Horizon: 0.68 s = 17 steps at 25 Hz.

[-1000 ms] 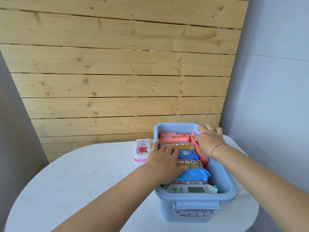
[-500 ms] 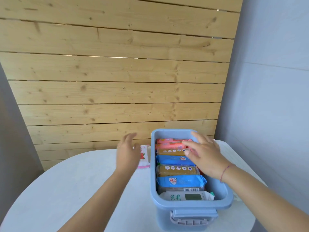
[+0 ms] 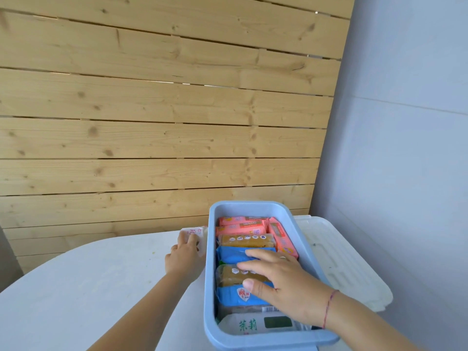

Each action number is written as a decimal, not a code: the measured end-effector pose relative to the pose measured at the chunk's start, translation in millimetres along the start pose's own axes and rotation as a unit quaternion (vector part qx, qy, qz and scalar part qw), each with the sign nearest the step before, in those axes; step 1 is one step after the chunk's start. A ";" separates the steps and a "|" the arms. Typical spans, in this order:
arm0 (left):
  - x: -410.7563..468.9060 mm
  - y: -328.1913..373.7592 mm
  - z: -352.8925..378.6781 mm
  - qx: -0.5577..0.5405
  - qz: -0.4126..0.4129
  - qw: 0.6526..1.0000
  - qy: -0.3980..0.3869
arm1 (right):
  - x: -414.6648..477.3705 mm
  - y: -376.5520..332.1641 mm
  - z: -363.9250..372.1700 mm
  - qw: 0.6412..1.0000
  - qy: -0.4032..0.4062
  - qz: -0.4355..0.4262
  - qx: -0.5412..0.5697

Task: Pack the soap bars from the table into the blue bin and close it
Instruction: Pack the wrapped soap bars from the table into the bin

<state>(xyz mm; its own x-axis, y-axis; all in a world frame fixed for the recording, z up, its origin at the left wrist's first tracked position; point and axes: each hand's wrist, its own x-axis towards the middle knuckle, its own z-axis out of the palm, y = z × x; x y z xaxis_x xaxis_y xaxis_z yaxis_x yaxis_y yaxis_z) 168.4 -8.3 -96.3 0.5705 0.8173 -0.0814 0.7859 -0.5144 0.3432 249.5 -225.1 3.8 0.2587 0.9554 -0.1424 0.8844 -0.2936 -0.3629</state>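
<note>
The blue bin point(image 3: 211, 262) stands open on the white table, packed with several wrapped soap bars: pink ones point(image 3: 241, 225) at the far end, amber point(image 3: 247, 240) and blue ones point(image 3: 231, 254) in the middle, a white one point(image 3: 249, 325) nearest me. My right hand point(image 3: 281, 285) lies flat with spread fingers on the blue and amber bars inside the bin. My left hand point(image 3: 184, 254) is outside the bin's left wall, fingers closed around a white-and-pink soap bar point(image 3: 196, 233) on the table.
A white lid point(image 3: 339, 259) lies on the table to the right of the bin, close to the grey wall. A wooden slat wall stands behind the table. The table's bare white top point(image 3: 88, 287) stretches to the left.
My left hand left the bin, reached over its left wall and closed on the white-and-pink bar. My right hand slid from the bin's far end toward me over the packed bars.
</note>
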 end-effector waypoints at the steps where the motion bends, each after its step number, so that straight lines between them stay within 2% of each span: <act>1: 2.0 1.7 2.9 -0.005 -0.007 1.000 0.016 | 0.2 0.3 -0.1 1.000 -0.003 0.001 0.001; 5: 4.0 2.9 7.0 -0.033 -0.034 0.998 0.052 | -1.1 -2.1 -2.9 1.000 -0.011 0.006 0.016; 9: -7.0 -12.3 1.9 -0.176 -0.110 0.974 0.090 | -1.0 -3.8 -4.8 0.999 -0.023 0.009 0.021; 11: -18.9 -21.7 -7.3 -0.279 -0.158 0.943 0.094 | -2.1 -6.1 -5.5 0.999 -0.022 0.005 0.027; 13: -33.7 -25.7 -21.9 -0.394 -0.194 0.895 0.084 | -1.1 -3.8 -5.4 0.999 -0.016 -0.001 0.028; 15: -45.5 -26.1 -38.0 -0.486 -0.209 0.844 0.084 | 0.5 -2.9 -6.7 0.999 -0.009 -0.002 0.051; 17: -59.6 -16.7 -60.0 -0.543 -0.200 0.810 0.096 | 1.4 -9.0 -8.9 0.994 0.012 -0.010 0.110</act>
<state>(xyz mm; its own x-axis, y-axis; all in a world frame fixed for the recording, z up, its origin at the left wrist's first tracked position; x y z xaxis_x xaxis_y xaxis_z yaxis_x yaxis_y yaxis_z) 106.9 -32.8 -41.0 0.1931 0.9409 -0.2784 0.1654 0.2484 0.9544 245.4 -220.8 15.1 0.2543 0.9607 -0.1115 0.7836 -0.2723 -0.5585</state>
